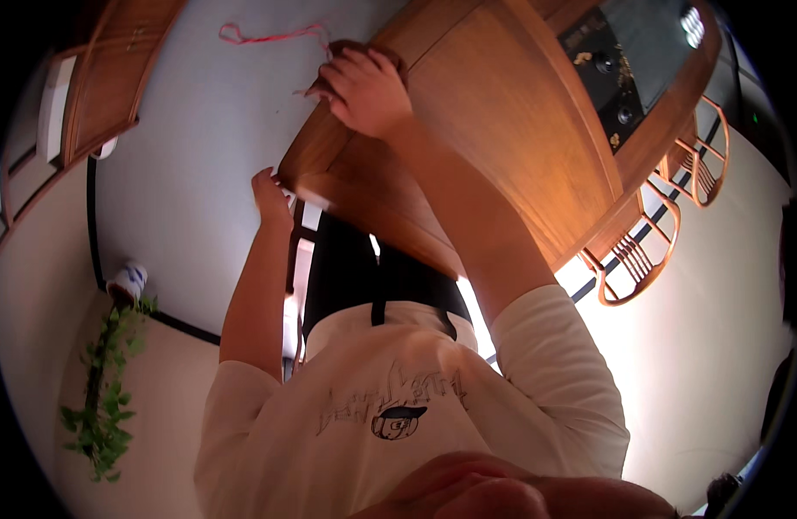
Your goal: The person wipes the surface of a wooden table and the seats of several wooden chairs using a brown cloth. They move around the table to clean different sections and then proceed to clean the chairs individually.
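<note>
My right hand (371, 91) lies palm down over a dark brown cloth (400, 60) at the long edge of a wooden table (496, 123). Its fingers are bent around the bunched cloth, most of which they hide. A thin red cord (269, 36) trails from beside the cloth out past the table edge and ends in a loop. By the near corner of the table is my left hand (271, 198), with its fingers apart and nothing seen in it. Whether those fingertips touch the corner is not clear.
Set into the tabletop is a dark tea tray panel (600, 65) with round knobs. Wooden chairs (638, 259) stand along the right side. A potted trailing plant (110, 389) is at the left, with a wooden cabinet (116, 71) farther up. Pale floor (197, 162) lies between cabinet and table.
</note>
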### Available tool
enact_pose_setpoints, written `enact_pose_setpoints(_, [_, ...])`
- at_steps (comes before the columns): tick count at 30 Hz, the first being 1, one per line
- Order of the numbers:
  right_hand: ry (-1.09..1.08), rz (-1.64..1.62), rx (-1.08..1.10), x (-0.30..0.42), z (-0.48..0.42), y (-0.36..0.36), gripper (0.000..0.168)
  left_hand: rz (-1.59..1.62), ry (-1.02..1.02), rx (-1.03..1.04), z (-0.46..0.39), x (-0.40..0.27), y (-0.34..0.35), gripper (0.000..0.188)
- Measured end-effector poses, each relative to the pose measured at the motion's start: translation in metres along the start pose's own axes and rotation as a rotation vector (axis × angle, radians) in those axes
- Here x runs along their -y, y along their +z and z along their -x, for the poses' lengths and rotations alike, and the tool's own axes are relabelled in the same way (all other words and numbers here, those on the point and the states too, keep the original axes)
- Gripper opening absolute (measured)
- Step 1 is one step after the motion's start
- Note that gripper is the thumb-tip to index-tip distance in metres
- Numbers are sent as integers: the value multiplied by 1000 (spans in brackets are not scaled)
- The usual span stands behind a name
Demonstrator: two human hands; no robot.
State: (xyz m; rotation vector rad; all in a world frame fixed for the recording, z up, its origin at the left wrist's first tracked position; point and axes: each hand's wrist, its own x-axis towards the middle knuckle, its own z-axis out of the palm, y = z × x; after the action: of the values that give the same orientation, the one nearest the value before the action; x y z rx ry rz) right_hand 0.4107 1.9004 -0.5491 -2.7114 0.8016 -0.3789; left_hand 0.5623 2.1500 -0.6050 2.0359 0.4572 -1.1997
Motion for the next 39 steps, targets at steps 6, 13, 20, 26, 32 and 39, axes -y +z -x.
enact_pose_setpoints(6, [210, 89, -34, -136, -16, -57, 56, -321, 40, -445, 50, -67, 74, 49])
enact_pose_setpoints(13, [497, 306, -200, -296, 12, -118, 60, -278, 2, -524, 54, -70, 74, 45])
enact_pose_setpoints(20, [505, 333, -290, -291, 90, -99, 58, -282, -11, -519, 52, -70, 77, 43])
enact_pose_setpoints(26, [388, 161, 193, -70, 103, -57, 58, -300, -33, -545, 55, -69, 80, 44])
enact_pose_setpoints(32, [126, -180, 465, 59, 166, -28, 79, -292, -15, -547, 64, -77, 84, 45])
enact_pose_setpoints(39, [317, 29, 203, -14, 76, -32, 69, -323, 99, -519, 35, -59, 68, 46])
